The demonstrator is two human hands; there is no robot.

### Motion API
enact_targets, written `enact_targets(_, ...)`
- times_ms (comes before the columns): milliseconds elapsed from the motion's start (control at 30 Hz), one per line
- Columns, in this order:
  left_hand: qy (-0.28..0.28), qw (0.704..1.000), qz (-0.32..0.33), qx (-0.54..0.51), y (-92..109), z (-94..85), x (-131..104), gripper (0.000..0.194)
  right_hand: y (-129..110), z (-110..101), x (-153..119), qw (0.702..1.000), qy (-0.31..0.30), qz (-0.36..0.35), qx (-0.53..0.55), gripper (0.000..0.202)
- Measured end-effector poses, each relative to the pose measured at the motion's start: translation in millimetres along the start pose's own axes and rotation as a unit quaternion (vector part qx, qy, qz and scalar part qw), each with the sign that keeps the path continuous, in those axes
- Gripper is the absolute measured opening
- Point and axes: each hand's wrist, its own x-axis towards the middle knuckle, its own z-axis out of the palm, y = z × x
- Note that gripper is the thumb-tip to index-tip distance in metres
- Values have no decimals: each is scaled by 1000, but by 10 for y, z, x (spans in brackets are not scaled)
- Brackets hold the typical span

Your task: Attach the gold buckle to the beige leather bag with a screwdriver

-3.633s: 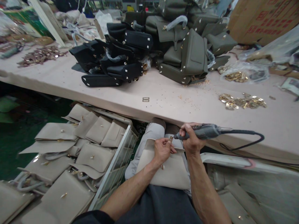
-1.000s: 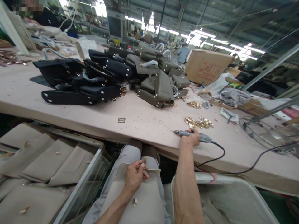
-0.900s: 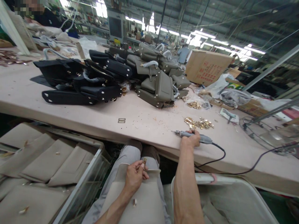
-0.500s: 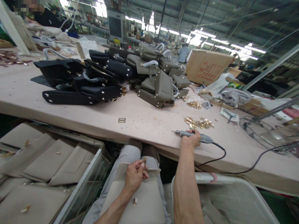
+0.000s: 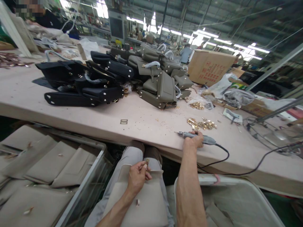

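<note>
A beige bag [image 5: 142, 205] lies on my lap. My left hand [image 5: 137, 175] rests on its top edge and pinches a small gold metal fitting [image 5: 146, 161] between thumb and fingers. My right hand [image 5: 194, 142] is stretched out onto the pink table [image 5: 146, 123] and lies closed over a grey corded rotary tool [image 5: 196, 136], whose tip points left. The tool's black cord [image 5: 224, 157] loops off the table edge to the right.
Black bags [image 5: 80, 78] and olive bags [image 5: 161, 78] are piled at the table's back. Gold hardware [image 5: 201, 124] lies scattered near the tool, and a small buckle [image 5: 123, 121] sits alone. A crate of beige bags [image 5: 47, 170] stands at my left, a white bin [image 5: 224, 201] at my right.
Since 3.6 s ago my right hand carried the tool from the bag up onto the table. Over the last second both hands have stayed almost still.
</note>
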Motion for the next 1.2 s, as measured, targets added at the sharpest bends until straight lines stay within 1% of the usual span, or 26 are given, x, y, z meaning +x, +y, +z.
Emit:
enact_targets(133,-20,1000,-9,7,61,18,1,45,-155,-31,-126,999,-40,32,6,24)
enact_targets(200,-22,1000,-11,6,89,29,-15,43,-245,-112,-235,996,-74,59,5,17)
enact_targets(267,-25,1000,-13,2,106,39,-36,42,-313,-247,-396,989,-128,79,6,13)
enact_targets(367,-35,999,-15,-3,98,47,-50,38,-361,-505,-755,971,-218,98,0,15)
enact_targets(467,-35,999,-26,-15,61,49,-40,35,-372,-757,-1217,952,-279,127,-27,21)
enact_targets(567,-36,999,-30,-27,37,53,-30,33,-348,-946,-1632,937,-315,142,-55,29)
enact_targets(667,-41,998,-31,-39,45,57,-30,32,-281,-1061,-1876,931,-331,133,-75,30)
enact_targets(767,-39,998,-35,-42,68,54,-38,31,-203,-1123,-1958,928,-345,114,-85,28)
enact_targets(900,-38,998,-36,-39,79,44,-49,31,-144,-1156,-1982,929,-350,88,-86,25)
enact_targets(1133,-42,998,-29,-39,82,37,-67,31,-141,-1150,-2053,929,-346,93,-88,26)
enact_targets(1200,-39,998,-27,-33,88,38,-72,32,-147,-1156,-2091,929,-350,82,-84,24)
